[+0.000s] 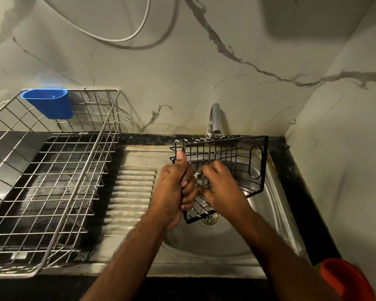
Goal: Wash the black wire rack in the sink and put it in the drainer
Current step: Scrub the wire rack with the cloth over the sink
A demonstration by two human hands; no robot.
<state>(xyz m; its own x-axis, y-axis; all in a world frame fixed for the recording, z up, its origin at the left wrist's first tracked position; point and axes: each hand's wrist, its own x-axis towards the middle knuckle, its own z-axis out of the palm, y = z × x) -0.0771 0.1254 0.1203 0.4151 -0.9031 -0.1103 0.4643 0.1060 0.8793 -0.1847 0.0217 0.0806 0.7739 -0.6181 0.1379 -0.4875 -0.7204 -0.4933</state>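
Observation:
The black wire rack [243, 157] hangs tilted over the steel sink [267, 216], under the tap [214, 119], from which a thin stream of water runs. My left hand [174, 190] grips the rack's left edge, thumb up along the wire. My right hand [220, 187] reaches inside the rack with curled fingers and holds a small pale thing, probably a scrubber, against the wires. The silver wire drainer [52, 170] stands on the counter to the left, apart from both hands.
A blue plastic cup [49, 103] hangs on the drainer's back rim. The ribbed steel draining board [130, 192] lies between drainer and sink. A red container [345, 279] sits at the front right corner. Marble walls close in behind and on the right.

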